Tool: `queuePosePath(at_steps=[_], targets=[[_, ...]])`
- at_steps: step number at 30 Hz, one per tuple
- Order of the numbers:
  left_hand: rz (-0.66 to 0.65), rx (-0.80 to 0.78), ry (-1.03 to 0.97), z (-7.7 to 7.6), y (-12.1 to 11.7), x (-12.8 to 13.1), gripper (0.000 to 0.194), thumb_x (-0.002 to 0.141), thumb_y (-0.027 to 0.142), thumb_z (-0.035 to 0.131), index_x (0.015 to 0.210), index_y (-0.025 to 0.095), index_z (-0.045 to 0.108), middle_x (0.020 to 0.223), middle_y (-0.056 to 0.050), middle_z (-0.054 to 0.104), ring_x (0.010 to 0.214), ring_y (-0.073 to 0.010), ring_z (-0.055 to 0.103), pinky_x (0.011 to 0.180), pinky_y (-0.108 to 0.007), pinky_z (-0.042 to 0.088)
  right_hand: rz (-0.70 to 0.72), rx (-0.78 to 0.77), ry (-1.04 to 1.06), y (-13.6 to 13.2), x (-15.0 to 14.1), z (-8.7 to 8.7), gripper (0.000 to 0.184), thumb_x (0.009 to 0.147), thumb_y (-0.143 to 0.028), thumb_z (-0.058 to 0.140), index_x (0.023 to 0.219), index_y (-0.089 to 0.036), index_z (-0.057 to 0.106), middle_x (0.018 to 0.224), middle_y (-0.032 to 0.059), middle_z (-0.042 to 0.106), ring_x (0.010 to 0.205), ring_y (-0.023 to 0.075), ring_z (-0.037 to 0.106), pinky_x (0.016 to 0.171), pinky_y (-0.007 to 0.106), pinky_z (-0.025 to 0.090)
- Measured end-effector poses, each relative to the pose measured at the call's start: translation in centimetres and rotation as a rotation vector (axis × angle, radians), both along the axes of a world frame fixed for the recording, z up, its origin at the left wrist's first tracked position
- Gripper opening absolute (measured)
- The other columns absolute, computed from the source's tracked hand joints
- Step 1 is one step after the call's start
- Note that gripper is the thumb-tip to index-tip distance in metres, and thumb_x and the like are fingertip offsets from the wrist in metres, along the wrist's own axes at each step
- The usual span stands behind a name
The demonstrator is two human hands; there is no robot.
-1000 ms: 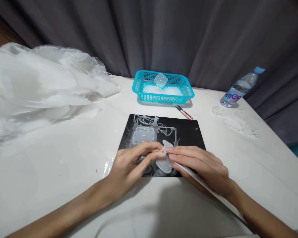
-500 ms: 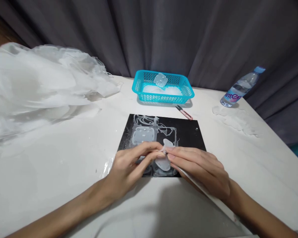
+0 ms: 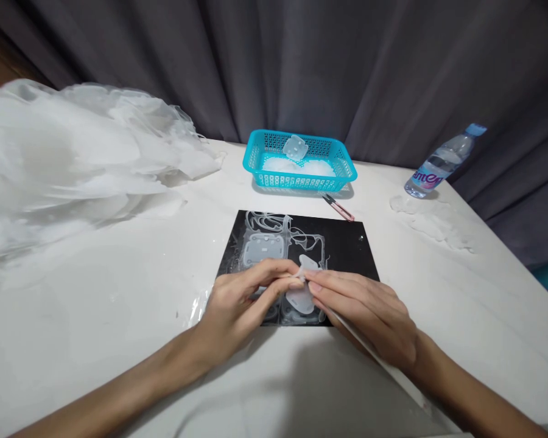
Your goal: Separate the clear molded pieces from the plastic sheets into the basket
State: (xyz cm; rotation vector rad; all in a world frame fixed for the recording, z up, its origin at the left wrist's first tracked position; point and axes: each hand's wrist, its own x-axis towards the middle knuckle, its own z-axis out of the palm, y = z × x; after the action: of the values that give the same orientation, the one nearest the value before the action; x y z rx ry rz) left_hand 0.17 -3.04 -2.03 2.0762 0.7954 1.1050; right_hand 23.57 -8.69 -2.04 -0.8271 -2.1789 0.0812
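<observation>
Far left on the table [image 3: 132, 292], white sheets [image 3: 77, 140] lie heaped. Next, the left hand [image 3: 237, 298] pinches a translucent white piece [image 3: 300, 299], thumb and fingers together, above a black board [image 3: 347, 246]. The right hand [image 3: 369, 310] clamps the same piece between fingertips. Farther right is a water bottle [image 3: 438, 167].

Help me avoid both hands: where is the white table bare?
Bare table: between the black rectangular mat and crumpled translucent film; between the turquoise plastic basket and clear plastic bottle. Crowded: the mat, under left hand, right hand and translucent plastic pieces; far left, under the whitish layered heap.
</observation>
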Motion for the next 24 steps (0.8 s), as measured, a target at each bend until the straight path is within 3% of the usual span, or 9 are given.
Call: queuePosePath(at_steps=[17,24], targets=[[0.000,0.007,-0.019,-0.01,0.02,0.05,0.019,0.095,0.004,0.067,0.104,0.020,0.073,0.096,0.004,0.081,0.075,-0.0055,0.075,0.075,-0.005,0.055,-0.018,0.014,0.007,0.10,-0.15,-0.08,0.042,0.099,-0.008,0.063,0.141,-0.010,0.060,0.141,0.0116,0.070,0.135,0.0161,0.063,0.117,0.030,0.053],[0.031,-0.014,0.000,0.01,0.07,0.13,0.012,0.097,0.012,0.067,0.103,0.019,0.075,0.092,0.000,0.082,0.070,-0.0103,0.076,0.069,-0.012,0.059,-0.028,0.029,0.024,0.16,-0.32,0.18,0.043,0.100,-0.008,0.063,0.142,-0.012,0.059,0.135,0.0123,0.073,0.130,0.0163,0.067,0.113,0.030,0.056]])
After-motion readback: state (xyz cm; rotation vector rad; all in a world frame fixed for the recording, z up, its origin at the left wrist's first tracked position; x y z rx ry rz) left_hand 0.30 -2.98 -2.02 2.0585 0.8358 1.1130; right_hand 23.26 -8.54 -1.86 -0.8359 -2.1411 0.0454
